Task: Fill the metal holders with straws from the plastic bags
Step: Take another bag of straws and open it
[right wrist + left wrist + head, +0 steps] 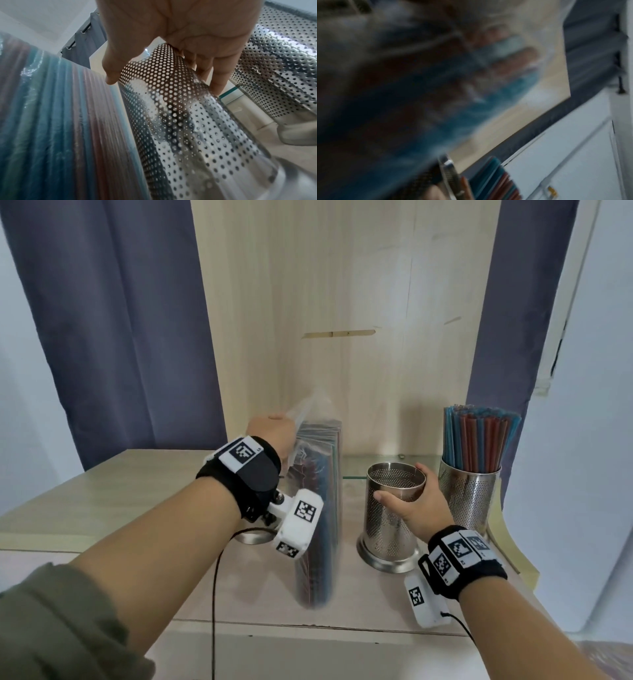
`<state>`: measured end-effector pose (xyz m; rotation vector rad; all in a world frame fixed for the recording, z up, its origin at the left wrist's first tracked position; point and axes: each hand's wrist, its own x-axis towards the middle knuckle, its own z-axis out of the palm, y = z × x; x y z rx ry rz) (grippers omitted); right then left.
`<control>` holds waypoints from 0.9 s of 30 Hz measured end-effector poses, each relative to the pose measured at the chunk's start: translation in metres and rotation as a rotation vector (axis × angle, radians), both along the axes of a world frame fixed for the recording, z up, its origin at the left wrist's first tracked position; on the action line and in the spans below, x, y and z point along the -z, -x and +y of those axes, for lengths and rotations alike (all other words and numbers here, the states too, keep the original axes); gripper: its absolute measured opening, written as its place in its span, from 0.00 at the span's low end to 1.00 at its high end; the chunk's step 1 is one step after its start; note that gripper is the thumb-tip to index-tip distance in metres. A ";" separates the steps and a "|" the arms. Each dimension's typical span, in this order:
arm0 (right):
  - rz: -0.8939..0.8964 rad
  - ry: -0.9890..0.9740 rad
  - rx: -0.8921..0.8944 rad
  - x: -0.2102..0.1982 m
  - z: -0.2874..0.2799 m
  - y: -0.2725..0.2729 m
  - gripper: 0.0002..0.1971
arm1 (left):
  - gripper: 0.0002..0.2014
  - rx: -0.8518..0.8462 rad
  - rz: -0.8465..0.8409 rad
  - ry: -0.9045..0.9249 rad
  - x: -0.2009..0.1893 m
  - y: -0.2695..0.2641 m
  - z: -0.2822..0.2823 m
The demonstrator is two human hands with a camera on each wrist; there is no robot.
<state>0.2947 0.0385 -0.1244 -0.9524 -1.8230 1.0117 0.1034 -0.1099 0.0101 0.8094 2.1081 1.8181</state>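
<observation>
A clear plastic bag of red and blue straws [320,508] stands upright on the counter, motion-blurred. My left hand [274,431] grips its top edge; the left wrist view shows only the blurred bag [488,81]. To its right stands an empty perforated metal holder [388,522]. My right hand [416,499] holds that holder near its rim, thumb in front and fingers behind. The right wrist view shows the same holder [188,121], with the thumb and fingers [217,81] around its upper part and the bag [60,121] beside it.
A second metal holder [467,498] full of red and blue straws [479,436] stands at the far right. Part of another metal base [251,537] peeks out under my left wrist. A wooden panel [342,302] and dark curtains [113,320] rise behind the counter [102,498].
</observation>
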 end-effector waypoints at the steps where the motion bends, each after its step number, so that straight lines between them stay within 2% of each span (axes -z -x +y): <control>1: -0.041 0.007 -0.004 -0.004 -0.001 -0.002 0.64 | 0.14 0.018 0.035 -0.012 0.000 0.000 -0.001; 3: -0.178 -0.013 0.021 -0.016 -0.007 -0.004 0.69 | 0.13 0.078 0.123 -0.054 0.002 0.001 -0.003; 5: -0.322 -0.161 0.116 -0.035 -0.020 -0.004 0.65 | 0.09 0.107 0.228 -0.065 0.003 0.002 -0.009; 7: -0.298 -0.398 0.133 -0.062 -0.042 0.001 0.51 | 0.05 0.114 0.323 -0.038 0.003 0.005 -0.015; 10: -0.207 -0.592 -0.107 -0.107 -0.072 0.015 0.27 | 0.06 0.117 0.438 0.020 0.010 0.009 -0.021; 13: -0.255 -0.587 -0.268 -0.133 -0.081 0.040 0.12 | 0.10 0.083 0.515 0.055 0.011 0.011 -0.025; 18: -0.411 -0.529 -0.315 -0.143 -0.072 0.072 0.04 | 0.14 0.049 0.733 0.266 0.016 0.011 -0.028; 20: -0.416 -0.540 -0.298 -0.140 -0.069 0.076 0.05 | 0.15 0.045 0.774 0.283 0.018 0.009 -0.029; 23: -0.344 -0.504 -0.287 -0.133 -0.069 0.078 0.05 | 0.13 0.073 0.714 0.263 0.019 0.009 -0.031; 25: -0.316 -0.469 -0.287 -0.131 -0.070 0.079 0.07 | 0.09 0.165 0.493 0.120 0.018 0.011 -0.030; 27: -0.301 -0.459 -0.286 -0.130 -0.071 0.079 0.08 | 0.09 0.271 0.241 -0.021 0.015 0.009 -0.030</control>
